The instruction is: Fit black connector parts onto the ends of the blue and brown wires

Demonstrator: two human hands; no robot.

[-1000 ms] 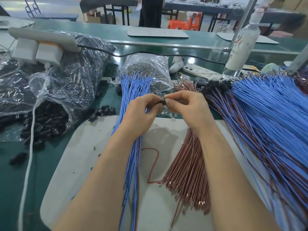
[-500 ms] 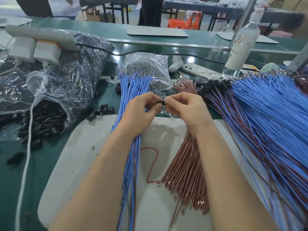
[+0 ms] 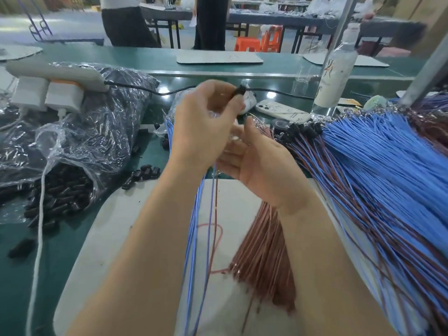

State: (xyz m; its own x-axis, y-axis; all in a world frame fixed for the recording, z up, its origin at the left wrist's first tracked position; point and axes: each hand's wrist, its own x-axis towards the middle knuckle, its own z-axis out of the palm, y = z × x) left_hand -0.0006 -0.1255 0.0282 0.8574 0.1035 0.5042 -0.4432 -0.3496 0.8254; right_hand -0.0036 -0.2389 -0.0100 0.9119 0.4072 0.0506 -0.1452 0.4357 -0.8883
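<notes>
My left hand (image 3: 206, 132) is raised above the bench and pinches a black connector (image 3: 238, 92) between thumb and fingertips. One blue and one brown wire (image 3: 214, 197) hang down from that connector. Just below, my right hand (image 3: 259, 166) has loosely curled fingers next to the hanging wires, and I see nothing gripped in it. A bundle of loose blue wires (image 3: 191, 241) and a bundle of brown wires (image 3: 264, 251) lie on the white mat (image 3: 121, 226).
A clear bag spilling black connectors (image 3: 60, 192) lies at the left, with a few loose ones (image 3: 145, 172) beside it. A big pile of fitted blue-brown wires (image 3: 375, 170) fills the right. Behind are a phone (image 3: 278, 110), a bottle (image 3: 337, 69) and a power strip (image 3: 55, 73).
Both hands were pressed together on the connector low over the mat. Now my left hand has lifted the connector with its two wires, and my right hand has let go and stayed lower.
</notes>
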